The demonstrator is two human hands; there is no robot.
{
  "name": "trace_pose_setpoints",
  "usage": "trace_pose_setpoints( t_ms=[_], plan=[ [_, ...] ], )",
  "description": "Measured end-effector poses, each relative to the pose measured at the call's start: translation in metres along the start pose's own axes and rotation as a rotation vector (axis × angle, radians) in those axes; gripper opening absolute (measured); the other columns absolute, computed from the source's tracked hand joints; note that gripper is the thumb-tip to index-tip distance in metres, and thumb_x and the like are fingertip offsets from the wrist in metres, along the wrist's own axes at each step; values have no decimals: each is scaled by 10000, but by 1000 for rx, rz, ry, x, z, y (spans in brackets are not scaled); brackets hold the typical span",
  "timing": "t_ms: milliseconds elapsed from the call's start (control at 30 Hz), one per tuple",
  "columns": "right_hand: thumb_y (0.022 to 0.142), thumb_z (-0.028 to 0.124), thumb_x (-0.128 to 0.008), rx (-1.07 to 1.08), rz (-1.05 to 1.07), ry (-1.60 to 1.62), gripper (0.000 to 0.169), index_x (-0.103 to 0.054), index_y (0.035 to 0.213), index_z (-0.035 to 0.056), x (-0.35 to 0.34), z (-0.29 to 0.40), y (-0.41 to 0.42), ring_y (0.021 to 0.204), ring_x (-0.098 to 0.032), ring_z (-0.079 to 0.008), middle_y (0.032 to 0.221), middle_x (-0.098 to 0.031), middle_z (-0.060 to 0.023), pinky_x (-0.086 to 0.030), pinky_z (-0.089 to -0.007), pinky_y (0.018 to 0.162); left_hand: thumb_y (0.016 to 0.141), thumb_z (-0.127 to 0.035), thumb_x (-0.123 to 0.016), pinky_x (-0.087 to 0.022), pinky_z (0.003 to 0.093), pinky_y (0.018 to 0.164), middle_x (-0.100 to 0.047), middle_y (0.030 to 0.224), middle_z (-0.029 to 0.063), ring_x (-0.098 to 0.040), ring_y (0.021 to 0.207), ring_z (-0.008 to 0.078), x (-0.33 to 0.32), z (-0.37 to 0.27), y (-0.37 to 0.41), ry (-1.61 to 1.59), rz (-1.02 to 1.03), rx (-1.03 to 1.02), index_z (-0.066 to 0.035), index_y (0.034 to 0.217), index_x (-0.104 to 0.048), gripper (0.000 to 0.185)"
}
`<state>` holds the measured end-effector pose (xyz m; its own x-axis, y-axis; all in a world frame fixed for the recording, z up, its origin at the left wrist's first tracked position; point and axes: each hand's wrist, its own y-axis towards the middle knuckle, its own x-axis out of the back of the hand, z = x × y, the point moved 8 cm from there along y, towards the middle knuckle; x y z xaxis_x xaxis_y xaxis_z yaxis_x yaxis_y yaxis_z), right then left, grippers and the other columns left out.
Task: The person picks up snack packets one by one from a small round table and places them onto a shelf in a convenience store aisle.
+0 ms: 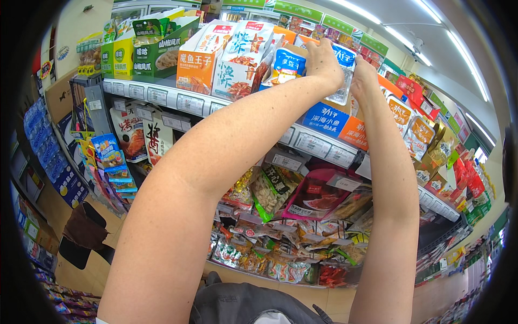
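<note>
Both my arms reach up to the top shelf of a snack rack. My left hand (325,67) is at a small blue and silver snack packet (344,56), its fingers over the packet's left side and top. On the packet's right edge lie the fingers of my right hand (364,77). The packet stands upright above a blue display box (323,118). Close to the left of my left hand is another blue and white packet (288,65) in a box. An orange display box (353,131) adjoins the blue one on the right.
Along the shelf edge runs a price-label strip (313,141). Left on the top shelf are a green snack box (166,48) and an orange box (194,71). Bagged snacks, including pistachios (269,194), hang below. A dark stool (83,235) stands at lower left.
</note>
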<state>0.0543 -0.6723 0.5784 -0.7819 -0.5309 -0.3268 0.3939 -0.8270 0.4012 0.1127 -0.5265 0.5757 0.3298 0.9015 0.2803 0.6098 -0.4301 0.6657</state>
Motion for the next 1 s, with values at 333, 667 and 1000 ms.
trace_pose_setpoints(
  t_ms=[333,667,1000],
  plan=[
    [972,198,-411,-3,5,14,249,-514,1061,-10,-5,3,-11,812,-637,-208,942,-635,-123,-517,-335,760,691,19,-719,-472,369,901,-357,1220,184,-525,1093,331,1,-1,-2,13,11,5,-61,1231,-382,641],
    [957,220,-429,44,40,56,249,-532,1032,5,-5,2,-9,838,-592,-177,925,-615,-93,-465,-342,797,701,40,-691,-461,367,897,-358,1203,185,-522,1085,331,1,0,0,-1,-19,-21,-60,1173,-398,564],
    [950,163,-436,51,59,111,203,-529,999,-11,-4,4,-6,780,-626,-204,908,-630,-120,-507,-318,773,674,39,-679,-440,361,924,-360,1196,187,-513,1077,345,0,-1,0,-5,-25,-42,-90,1169,-407,579]
  ],
)
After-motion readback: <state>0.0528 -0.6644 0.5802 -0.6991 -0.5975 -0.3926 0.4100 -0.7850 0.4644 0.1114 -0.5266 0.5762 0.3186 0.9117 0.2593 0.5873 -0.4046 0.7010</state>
